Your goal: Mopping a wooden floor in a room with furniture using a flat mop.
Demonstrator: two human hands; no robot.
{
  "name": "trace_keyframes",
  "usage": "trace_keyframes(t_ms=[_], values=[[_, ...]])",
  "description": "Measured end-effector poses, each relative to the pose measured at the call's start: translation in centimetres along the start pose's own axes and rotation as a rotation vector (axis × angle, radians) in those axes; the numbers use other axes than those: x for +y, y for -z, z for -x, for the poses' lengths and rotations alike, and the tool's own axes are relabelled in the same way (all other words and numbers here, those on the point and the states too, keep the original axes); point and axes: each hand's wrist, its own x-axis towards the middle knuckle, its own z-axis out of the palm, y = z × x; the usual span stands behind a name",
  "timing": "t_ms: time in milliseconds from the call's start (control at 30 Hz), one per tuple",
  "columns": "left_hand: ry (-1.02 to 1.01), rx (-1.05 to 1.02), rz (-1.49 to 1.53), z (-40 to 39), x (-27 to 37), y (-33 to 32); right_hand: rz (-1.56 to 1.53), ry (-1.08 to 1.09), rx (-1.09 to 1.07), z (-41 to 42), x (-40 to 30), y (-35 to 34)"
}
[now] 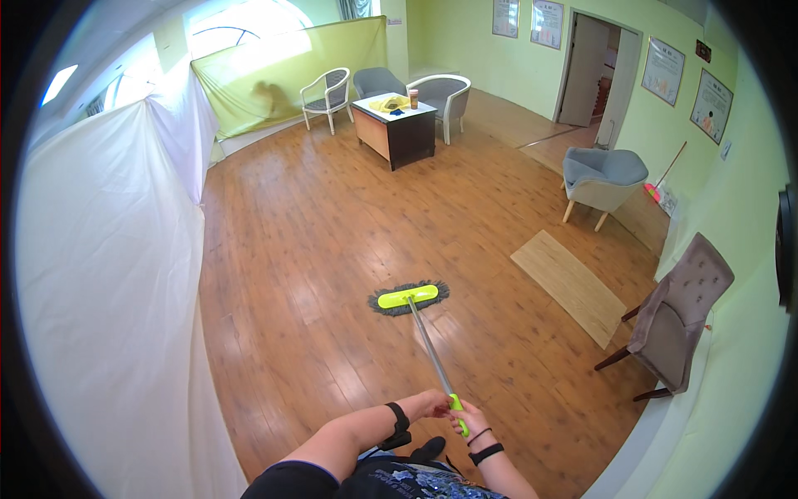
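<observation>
A flat floor mop has a lime-green plate (408,297) with a dark grey fringed pad lying on the wood floor ahead of me. Its metal pole (431,349) slants back towards my body and ends in a green grip. My left hand (434,403) is at the upper end of this grip, with its fingers partly hidden. Just below it, my right hand (469,419) is closed around the green grip. Black bands circle both wrists.
White cloth (118,280) hangs along the left. A low table (393,134) with chairs around it stands at the far side. A loose wooden board (568,288), a grey armchair (603,171) and a tufted chair (676,324) are on the right.
</observation>
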Motion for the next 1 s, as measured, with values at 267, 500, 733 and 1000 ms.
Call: trace_keyframes(t_ms=[267,500,733,1000], values=[[0.315,-0.249,-0.148,-1.4,-3.8,-3.1,-0.026,-0.053,0.04,10.6,3.2,3.4],[0.554,-0.619,-0.447,0.4,-4.1,-7.2,0.194,0.067,0.195,18.4,4.1,2.6],[0.712,-0.659,-0.515,-2.6,-5.4,-7.5,0.148,0.066,0.224,18.7,3.9,2.1],[0.687,-0.658,-0.537,-2.4,-2.3,-7.6,0.108,0.011,0.266,17.4,1.0,1.2]])
